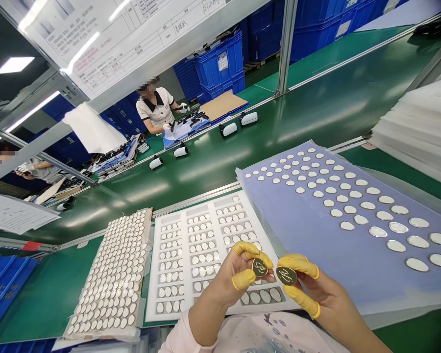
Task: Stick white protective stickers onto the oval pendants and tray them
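Note:
My left hand [238, 274], with yellow finger cots on thumb and fingers, pinches a small round gold badge [259, 267]. My right hand [308, 287], also in yellow cots, pinches a second gold badge [286, 275] right beside the first. Both hands hover over the near edge of a white foam tray [183, 314] whose slots hold rows of oval discs. To the right lies a pale blue sheet [301, 230] carrying rows of round silvery discs.
A card of many small white ovals [113, 279] lies to the left. A stack of white foam sheets [419, 127] sits far right. White cylindrical parts [228, 129] ride the green conveyor belt [316, 113]. Two people work across it, with blue crates [220, 63] behind.

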The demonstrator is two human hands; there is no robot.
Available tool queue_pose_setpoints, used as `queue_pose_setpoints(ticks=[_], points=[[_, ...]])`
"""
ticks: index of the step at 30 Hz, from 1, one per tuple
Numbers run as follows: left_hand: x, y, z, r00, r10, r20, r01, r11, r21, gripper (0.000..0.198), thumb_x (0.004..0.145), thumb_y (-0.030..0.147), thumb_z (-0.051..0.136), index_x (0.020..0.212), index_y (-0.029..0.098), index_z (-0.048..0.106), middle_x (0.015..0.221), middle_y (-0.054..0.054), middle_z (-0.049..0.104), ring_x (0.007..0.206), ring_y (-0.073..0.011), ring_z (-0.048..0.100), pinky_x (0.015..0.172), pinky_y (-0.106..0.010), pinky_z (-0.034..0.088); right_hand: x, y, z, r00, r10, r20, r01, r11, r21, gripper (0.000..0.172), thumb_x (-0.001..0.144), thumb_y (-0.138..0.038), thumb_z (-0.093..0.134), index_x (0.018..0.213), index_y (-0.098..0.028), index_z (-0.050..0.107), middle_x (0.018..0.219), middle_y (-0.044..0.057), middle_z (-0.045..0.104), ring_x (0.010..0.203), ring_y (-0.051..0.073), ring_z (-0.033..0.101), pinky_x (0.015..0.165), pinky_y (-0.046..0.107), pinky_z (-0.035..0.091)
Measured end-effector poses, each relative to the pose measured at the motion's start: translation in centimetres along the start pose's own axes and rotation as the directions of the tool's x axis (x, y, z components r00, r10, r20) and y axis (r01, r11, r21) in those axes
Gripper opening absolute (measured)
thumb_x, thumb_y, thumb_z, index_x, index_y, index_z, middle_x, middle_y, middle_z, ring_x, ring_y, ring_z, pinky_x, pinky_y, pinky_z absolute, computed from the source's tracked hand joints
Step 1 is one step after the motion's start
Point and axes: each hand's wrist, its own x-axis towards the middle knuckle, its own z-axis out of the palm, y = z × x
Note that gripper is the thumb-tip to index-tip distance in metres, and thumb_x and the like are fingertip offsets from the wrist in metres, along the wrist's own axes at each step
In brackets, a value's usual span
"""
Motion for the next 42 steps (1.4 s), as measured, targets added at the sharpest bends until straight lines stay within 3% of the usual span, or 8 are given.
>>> queue_pose_setpoints(ticks=[5, 14, 22, 32, 35, 38, 40, 42], points=[[-0.3, -0.8, -0.3, 0.999, -0.019, 0.039, 0.021, 0.998, -0.056, 0.064, 0.057, 0.048, 0.091, 0.099, 0.022, 0.051, 0.089, -0.002, 0.061, 0.076, -0.0131, 0.060, 0.072, -0.030, 0.049, -0.5, 0.1, 1.1, 0.994, 0.109, -0.011, -0.104, 0.971, 0.217, 0.030, 0.074, -0.050, 0.083, 0.096, -0.030, 0.076, 0.094, 0.007, 0.069, 0.085, 0.022, 0.066, 0.074, 0.032, 0.058], [-0.3, -1.7, -1.3, 0.999, -0.005, 0.039, 0.005, 1.000, -0.012, 0.064, 0.056, 0.050, 0.090, 0.099, 0.024, 0.050, 0.092, -0.002, 0.059, 0.075, -0.0139, 0.060, 0.075, -0.033, 0.049, -0.8, -0.4, 2.1, 0.980, 0.195, -0.049, -0.172, 0.937, 0.304, 0.031, 0.071, -0.048, 0.086, 0.096, -0.032, 0.075, 0.097, 0.006, 0.070, 0.086, 0.023, 0.067, 0.080, 0.036, 0.059], [0.1, -2.0, -1.8, 0.998, 0.024, 0.058, -0.020, 0.998, -0.057, 0.058, 0.061, 0.042, 0.090, 0.100, 0.023, 0.052, 0.097, -0.004, 0.059, 0.079, -0.0140, 0.061, 0.075, -0.031, 0.049, -0.2, 2.6, 0.6, 0.990, 0.112, 0.089, -0.133, 0.951, 0.279, 0.031, 0.078, -0.036, 0.082, 0.108, -0.034, 0.074, 0.105, 0.007, 0.074, 0.091, 0.023, 0.072, 0.081, 0.034, 0.061], [0.3, -1.8, -2.3, 1.000, 0.013, 0.004, -0.013, 0.997, -0.077, 0.056, 0.061, 0.040, 0.091, 0.101, 0.022, 0.056, 0.099, -0.004, 0.061, 0.084, -0.0158, 0.062, 0.084, -0.036, 0.050, 0.8, 1.9, 2.0, 0.977, 0.192, 0.089, -0.210, 0.936, 0.283, 0.029, 0.082, -0.044, 0.077, 0.108, -0.032, 0.070, 0.095, 0.006, 0.076, 0.089, 0.024, 0.073, 0.081, 0.037, 0.061], [0.4, -1.9, -3.2, 0.998, 0.054, -0.010, -0.054, 0.999, -0.003, 0.051, 0.067, 0.040, 0.088, 0.104, 0.022, 0.057, 0.106, -0.006, 0.061, 0.092, -0.0180, 0.061, 0.088, -0.037, 0.050, 1.8, 2.4, 1.5, 0.971, 0.192, 0.140, -0.216, 0.959, 0.182, 0.029, 0.088, -0.042, 0.071, 0.115, -0.032, 0.065, 0.096, 0.006, 0.073, 0.090, 0.023, 0.070, 0.081, 0.037, 0.059], [1.6, -1.6, -5.3, 0.989, 0.147, -0.019, -0.140, 0.968, 0.207, 0.041, 0.078, 0.039, 0.080, 0.107, 0.021, 0.057, 0.111, -0.010, 0.062, 0.098, -0.0202, 0.061, 0.091, -0.040, 0.051, 4.1, 3.0, 0.5, 0.964, 0.170, 0.206, -0.146, 0.981, -0.129, 0.027, 0.093, -0.040, 0.061, 0.117, -0.028, 0.060, 0.079, 0.001, 0.066, 0.078, 0.021, 0.066, 0.072, 0.034, 0.057], [3.2, -1.0, -7.4, 0.977, 0.198, -0.077, -0.133, 0.852, 0.507, 0.034, 0.084, 0.035, 0.072, 0.110, 0.020, 0.055, 0.114, -0.011, 0.062, 0.101, -0.0202, 0.061, 0.092, -0.039, 0.051, 6.6, 3.5, 0.2, 0.947, 0.177, 0.266, -0.042, 0.894, -0.446, 0.025, 0.094, -0.035, 0.054, 0.116, -0.026, 0.059, 0.066, -0.003, 0.058, 0.065, 0.018, 0.061, 0.065, 0.031, 0.054], [5.6, -0.3, -9.9, 0.953, 0.248, -0.177, -0.018, 0.627, 0.779, 0.027, 0.089, 0.026, 0.062, 0.113, 0.020, 0.053, 0.119, -0.011, 0.062, 0.105, -0.0191, 0.062, 0.094, -0.037, 0.051, 9.8, 4.0, 0.5, 0.932, 0.201, 0.302, 0.055, 0.744, -0.666, 0.025, 0.092, -0.030, 0.054, 0.115, -0.024, 0.060, 0.060, -0.006, 0.053, 0.059, 0.016, 0.057, 0.060, 0.029, 0.051]])
